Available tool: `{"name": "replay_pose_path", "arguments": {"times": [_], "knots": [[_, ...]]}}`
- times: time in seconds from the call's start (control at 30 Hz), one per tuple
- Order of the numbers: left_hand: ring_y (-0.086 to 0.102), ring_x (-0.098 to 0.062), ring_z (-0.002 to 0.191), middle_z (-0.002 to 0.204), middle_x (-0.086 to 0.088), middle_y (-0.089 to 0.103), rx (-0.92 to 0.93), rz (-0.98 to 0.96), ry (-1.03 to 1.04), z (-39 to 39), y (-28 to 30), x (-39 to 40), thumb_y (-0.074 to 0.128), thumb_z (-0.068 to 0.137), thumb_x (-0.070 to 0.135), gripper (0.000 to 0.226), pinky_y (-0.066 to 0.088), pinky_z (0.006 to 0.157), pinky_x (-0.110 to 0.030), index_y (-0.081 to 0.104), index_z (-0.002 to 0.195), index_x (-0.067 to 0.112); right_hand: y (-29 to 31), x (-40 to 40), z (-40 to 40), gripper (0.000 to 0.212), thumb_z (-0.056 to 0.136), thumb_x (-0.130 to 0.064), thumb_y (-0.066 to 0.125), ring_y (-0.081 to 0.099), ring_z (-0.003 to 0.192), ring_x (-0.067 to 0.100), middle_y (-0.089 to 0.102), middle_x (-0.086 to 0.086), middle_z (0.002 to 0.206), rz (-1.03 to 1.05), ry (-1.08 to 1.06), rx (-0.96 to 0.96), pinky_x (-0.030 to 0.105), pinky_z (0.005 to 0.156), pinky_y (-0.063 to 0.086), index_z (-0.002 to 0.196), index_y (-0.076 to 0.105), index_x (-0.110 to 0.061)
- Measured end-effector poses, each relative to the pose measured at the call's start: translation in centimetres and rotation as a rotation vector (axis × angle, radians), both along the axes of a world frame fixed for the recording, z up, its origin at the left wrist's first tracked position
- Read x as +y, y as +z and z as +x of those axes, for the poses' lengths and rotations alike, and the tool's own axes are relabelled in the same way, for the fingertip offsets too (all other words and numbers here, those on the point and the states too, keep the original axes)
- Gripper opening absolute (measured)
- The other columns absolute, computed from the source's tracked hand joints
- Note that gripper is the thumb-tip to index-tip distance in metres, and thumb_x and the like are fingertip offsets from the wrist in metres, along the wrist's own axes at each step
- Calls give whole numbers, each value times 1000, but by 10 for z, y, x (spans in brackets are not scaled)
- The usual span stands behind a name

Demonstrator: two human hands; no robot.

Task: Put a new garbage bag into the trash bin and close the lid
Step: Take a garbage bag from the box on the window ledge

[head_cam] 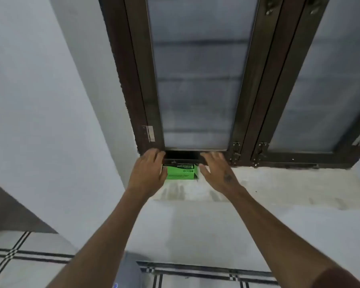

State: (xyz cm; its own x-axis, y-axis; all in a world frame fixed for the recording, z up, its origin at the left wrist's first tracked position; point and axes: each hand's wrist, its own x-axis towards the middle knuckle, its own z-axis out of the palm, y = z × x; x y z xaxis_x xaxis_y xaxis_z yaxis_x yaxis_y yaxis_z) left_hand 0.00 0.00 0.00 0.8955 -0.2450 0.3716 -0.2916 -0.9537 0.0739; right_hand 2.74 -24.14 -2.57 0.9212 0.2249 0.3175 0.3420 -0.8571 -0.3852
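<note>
Reaching up to the windowsill (279, 183), both arms stretched out toward the dark-framed window (195, 80). Starting on the left: left hand (148, 173) cupping the near-left side of the green garbage-bag box (180, 173), fingers spread and curling up toward the window frame, thumb side touching the box edge. Looking like a hold just forming rather than a firm one. Sitting dead centre, box resting on the sill, right up against the bottom of the frame, label upside down from here. Moving right: right hand (216, 171) hovering just beside the box's right end, fingers wide and flat, empty, not clearly touching. Judging progress now: sitting at the very start. Fetching the bags only; no bag pulled out, none unfolded. Trash bin and lid not showing anywhere, unless the grey shape at the bottom edge counts, and not possible to tell. Leaving everything still to do: taking a bag, lining the bin, closing the lid.
</note>
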Motion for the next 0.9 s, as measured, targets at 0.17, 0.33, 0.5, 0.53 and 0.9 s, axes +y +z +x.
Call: {"name": "replay_pose_path", "arguments": {"times": [0.17,0.33,0.5,0.53,0.9], "knots": [[58,-32,113,125,-14,60,139,-3,-31,41,-53,-10,58,89,30,46,51,92,-42,56,129,8,-51,4,37,55,97,-29,55,40,130,29,49,9,141,17,59,235,39,107,37,146,41,-11],[56,-30,121,131,-11,58,207,-36,-77,85,-87,-12,61,87,31,50,48,97,-40,56,132,8,-77,12,69,65,92,-29,63,41,131,27,48,6,146,-1,70,306,36,109,35,150,37,-14],[35,-24,141,150,-5,42,338,-100,-135,106,-114,-10,57,93,34,58,41,108,-41,42,146,14,-90,10,80,62,87,-23,68,46,124,24,57,6,136,50,68,306,36,104,40,145,45,-17],[31,-21,143,151,-2,40,360,-134,-132,106,-117,-9,56,94,34,59,44,106,-38,39,148,17,-92,8,78,60,87,-23,69,46,122,22,59,4,133,61,58,312,34,102,41,143,47,-17],[48,-18,124,137,5,57,430,-179,-213,93,-112,-16,67,87,40,62,49,97,-37,44,144,28,-73,-28,48,42,91,-20,70,70,103,20,68,7,110,909,43,694,34,88,59,131,59,-26]]}}
